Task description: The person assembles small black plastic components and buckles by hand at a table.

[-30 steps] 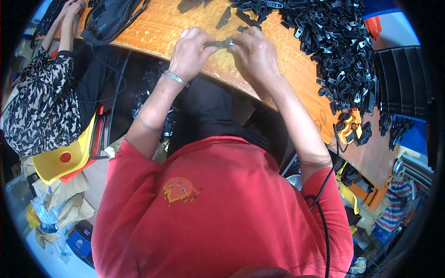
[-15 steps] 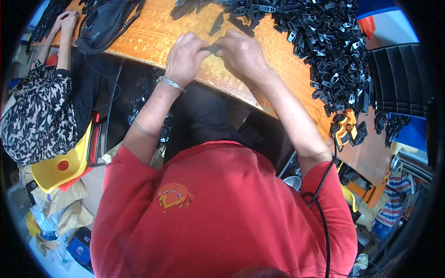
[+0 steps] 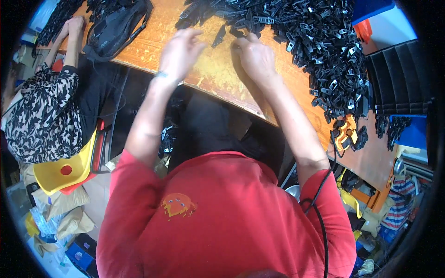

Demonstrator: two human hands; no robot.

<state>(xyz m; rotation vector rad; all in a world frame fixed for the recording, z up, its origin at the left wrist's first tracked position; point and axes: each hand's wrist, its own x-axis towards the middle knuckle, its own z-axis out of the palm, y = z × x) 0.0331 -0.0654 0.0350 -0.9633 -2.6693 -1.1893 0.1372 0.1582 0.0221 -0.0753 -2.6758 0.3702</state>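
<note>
My left hand (image 3: 180, 53) hangs over the near part of the wooden table, blurred by motion. Its thumb and forefinger are apart, with nothing visible between them. To its right, my right hand (image 3: 256, 58) is closed, fingers bent together; what they hold, if anything, is hidden. Its fingertips meet the near end of a dark plastic piece (image 3: 237, 32), and I cannot tell whether they grip it. A slim black plastic piece (image 3: 219, 36) lies by itself between the hands. Beyond them spreads a large heap of black plastic clips (image 3: 320, 51).
The worn wooden table (image 3: 208, 69) has its near edge at my waist. A black bag (image 3: 116, 30) lies to the left, beside a co-worker's hands (image 3: 74, 28). Orange-and-black parts (image 3: 345, 132) and a black cable (image 3: 320, 199) are on the right. A yellow chair (image 3: 65, 171) stands left.
My hands, earlier together on a small dark piece, have parted. The left moved leftward and its fingers spread; the right moved slightly right, to the loose dark piece. The view shifted a little.
</note>
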